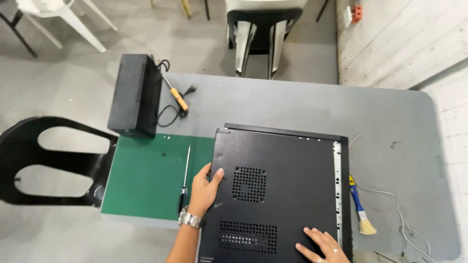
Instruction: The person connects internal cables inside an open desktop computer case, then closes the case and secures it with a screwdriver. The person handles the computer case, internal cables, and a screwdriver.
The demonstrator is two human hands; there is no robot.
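- Grey concrete floor [58,83] surrounds the work area, with a pale plank wall [404,39] at the far right.
- Grey table [302,104] takes up most of the view; its right end is rounded.
- Black computer case [287,165] lies flat on its side in the middle of the table, side panel facing up, with two perforated vent patches showing. Its near end runs out of the bottom of the view.
- Green mat [146,180] covers the table's left part; the case's left edge overlaps it.
- Black chair [29,160] stands just beside the table's left edge; a second black chair [258,29] stands at the far side, and a white chair [53,14] stands well apart at upper left.
- Black box-shaped unit [135,95] stands upright at the mat's far corner.
- My left hand [204,187] grips the case's left edge, thumb on top of the panel, fingers curled under it; a metal watch sits on that wrist.
- My right hand [321,243] lies flat on the panel near its right edge, fingers spread, holding nothing.
- Long screwdriver [185,178] lies on the mat, just beside my left hand.
- Soldering iron with orange handle [176,95] lies on the table near the upright unit, cord coiled beside it.
- Small brush with blue handle [360,212] lies right of the case, among thin loose wires [390,195].
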